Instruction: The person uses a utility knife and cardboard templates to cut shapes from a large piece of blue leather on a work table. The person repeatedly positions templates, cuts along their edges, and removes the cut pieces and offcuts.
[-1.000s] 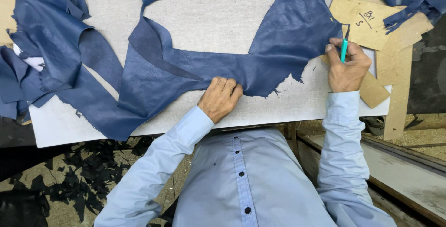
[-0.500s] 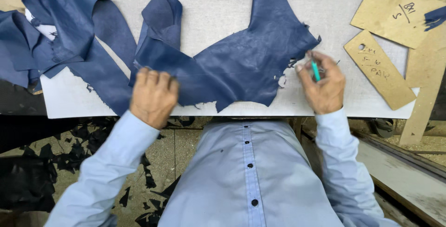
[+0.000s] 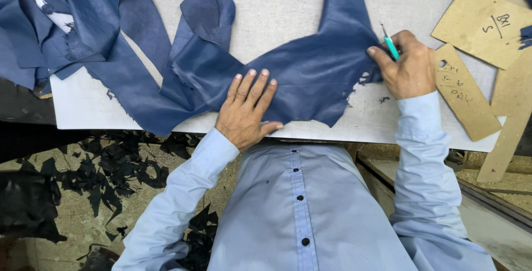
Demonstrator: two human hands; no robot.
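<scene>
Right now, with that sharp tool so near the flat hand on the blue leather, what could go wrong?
The right hand holds a teal-handled blade at the blue leather edge; a slip might nick it. The left hand lies flat on the leather, possibly in a slipping blade's path. Leather overhanging the table edge could drag.

The pale grey board surface (image 3: 288,10) carries irregular dark blue leather pieces (image 3: 310,71), with tan cardboard pattern templates (image 3: 465,91) lying at its right edge.
</scene>
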